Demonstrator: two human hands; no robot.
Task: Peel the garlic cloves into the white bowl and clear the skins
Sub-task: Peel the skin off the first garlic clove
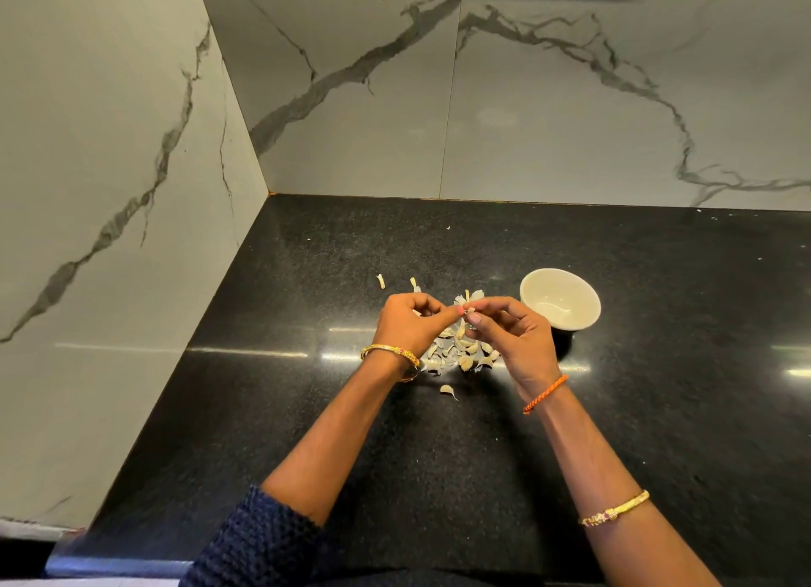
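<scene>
Both hands meet above a heap of garlic cloves and skins (pixel 461 351) on the black counter. My right hand (pixel 515 332) pinches a small garlic clove (pixel 470 311) between thumb and fingers. My left hand (pixel 410 321) pinches the same clove's skin from the left with its fingertips. The white bowl (pixel 561 297) stands upright just right of my right hand; its inside looks bare. One loose clove (pixel 447 390) lies nearer to me than the heap.
Scraps of skin (pixel 381 280) lie scattered behind the hands. The black granite counter (pixel 658 411) runs into a corner of marble-patterned walls (pixel 131 191) at the left and back. Its front edge is near my body.
</scene>
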